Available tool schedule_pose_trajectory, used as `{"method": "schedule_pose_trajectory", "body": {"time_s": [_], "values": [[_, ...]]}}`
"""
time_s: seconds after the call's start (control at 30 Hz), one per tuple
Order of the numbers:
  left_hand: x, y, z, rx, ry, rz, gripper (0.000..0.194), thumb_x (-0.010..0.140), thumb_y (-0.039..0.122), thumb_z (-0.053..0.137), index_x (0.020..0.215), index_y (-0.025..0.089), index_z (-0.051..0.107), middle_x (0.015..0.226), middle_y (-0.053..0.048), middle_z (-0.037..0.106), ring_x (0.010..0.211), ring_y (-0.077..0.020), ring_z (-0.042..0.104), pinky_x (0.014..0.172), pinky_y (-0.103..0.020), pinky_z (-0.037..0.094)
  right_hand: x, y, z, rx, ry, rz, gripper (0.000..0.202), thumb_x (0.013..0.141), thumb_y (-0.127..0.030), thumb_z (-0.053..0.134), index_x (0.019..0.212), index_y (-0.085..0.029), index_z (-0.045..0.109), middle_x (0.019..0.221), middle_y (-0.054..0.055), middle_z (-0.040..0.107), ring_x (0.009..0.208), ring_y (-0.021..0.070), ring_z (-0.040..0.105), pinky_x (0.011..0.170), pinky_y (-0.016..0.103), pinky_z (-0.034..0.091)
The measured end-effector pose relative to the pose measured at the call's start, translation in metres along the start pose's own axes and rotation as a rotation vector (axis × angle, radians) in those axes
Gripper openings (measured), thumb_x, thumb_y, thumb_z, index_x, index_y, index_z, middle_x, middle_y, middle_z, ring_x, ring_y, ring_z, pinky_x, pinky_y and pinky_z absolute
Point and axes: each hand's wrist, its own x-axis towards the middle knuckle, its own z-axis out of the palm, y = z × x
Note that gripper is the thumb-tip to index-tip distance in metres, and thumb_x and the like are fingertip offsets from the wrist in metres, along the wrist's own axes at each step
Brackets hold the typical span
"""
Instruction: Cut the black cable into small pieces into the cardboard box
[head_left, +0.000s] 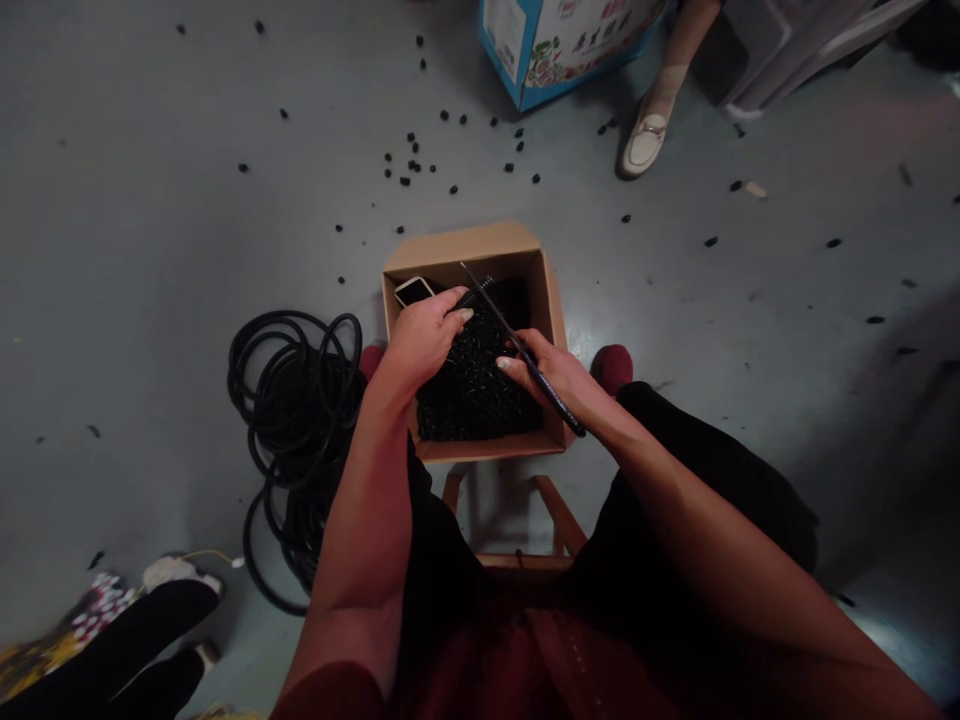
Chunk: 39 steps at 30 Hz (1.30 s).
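Observation:
A cardboard box [491, 245] between my legs contains a heap of small black pieces [472, 400]. My left hand [424, 340] is over the box's left side, its thumb and fingers closed together; what they pinch is too dark to make out. Just beyond those fingertips is a ribbed black piece [481, 288]. At the right side of the box, my right hand [547, 368] grips a long, thin, dark knife-like tool [499, 315]. Its narrow tip points up and left above the heap, and its thicker handle runs back along my wrist. A phone-like flat object [414, 291] rests in the box's far left corner.
Coils of black hose [289, 400] lie on the floor to the left. Small black bits [412, 165] are scattered ahead. Farther off are a blue-and-white carton [525, 60], another person's foot [645, 145] and a plastic stool [780, 50]. Another person's legs [142, 630] extend at lower left.

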Motion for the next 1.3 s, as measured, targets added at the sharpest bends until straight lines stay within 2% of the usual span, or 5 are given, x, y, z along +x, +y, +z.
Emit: {"method": "schedule_pose_trajectory", "body": {"time_s": [0.4, 0.6, 0.87, 1.17, 1.3], "values": [[-0.0009, -0.0015, -0.0001, 0.041, -0.02, 0.031, 0.038, 0.087, 0.023, 0.043, 0.116, 0.018, 0.067, 0.111, -0.005, 0.07, 0.098, -0.0189, 0.063, 0.093, -0.031, 0.047, -0.0013, 0.0003, -0.0014, -0.028, -0.019, -0.008, 0.05, 0.088, -0.059, 0.046, 0.12, -0.021, 0.052, 0.105, 0.01, 0.066, 0.093, 0.0288, 0.062, 0.075, 0.039, 0.045], [-0.0042, 0.0016, -0.0038, 0.06, -0.118, 0.02, 0.039, 0.086, 0.024, 0.045, 0.118, 0.019, 0.067, 0.117, -0.005, 0.068, 0.106, -0.0207, 0.062, 0.099, -0.035, 0.045, -0.001, 0.0039, -0.003, -0.013, -0.052, -0.053, 0.05, 0.085, -0.057, 0.051, 0.119, -0.02, 0.051, 0.107, 0.012, 0.064, 0.092, 0.028, 0.061, 0.077, 0.04, 0.046], [-0.0047, 0.0025, -0.0037, -0.062, -0.167, 0.079, 0.037, 0.087, 0.028, 0.044, 0.113, 0.016, 0.068, 0.103, -0.004, 0.071, 0.086, -0.0163, 0.063, 0.085, -0.029, 0.049, 0.002, 0.0064, -0.0009, 0.016, 0.011, -0.108, 0.049, 0.084, -0.056, 0.052, 0.118, -0.02, 0.05, 0.108, 0.012, 0.062, 0.095, 0.0275, 0.058, 0.08, 0.041, 0.046], [-0.008, 0.0047, -0.0029, -0.107, -0.128, 0.025, 0.037, 0.087, 0.025, 0.044, 0.114, 0.015, 0.066, 0.087, -0.005, 0.069, 0.077, -0.0143, 0.06, 0.079, -0.027, 0.048, 0.0022, 0.0005, -0.0003, -0.03, 0.047, -0.058, 0.037, 0.086, -0.051, 0.049, 0.107, -0.021, 0.054, 0.096, 0.009, 0.066, 0.086, 0.0265, 0.06, 0.073, 0.037, 0.043], [-0.0075, 0.0031, -0.0011, -0.177, -0.109, 0.023, 0.034, 0.092, 0.034, 0.039, 0.1, 0.015, 0.066, 0.081, -0.003, 0.066, 0.069, -0.0119, 0.056, 0.071, -0.026, 0.047, 0.0016, 0.0001, -0.0014, -0.06, 0.089, -0.021, 0.034, 0.085, -0.051, 0.049, 0.102, -0.022, 0.055, 0.085, 0.006, 0.064, 0.078, 0.0245, 0.059, 0.067, 0.033, 0.041]]}}
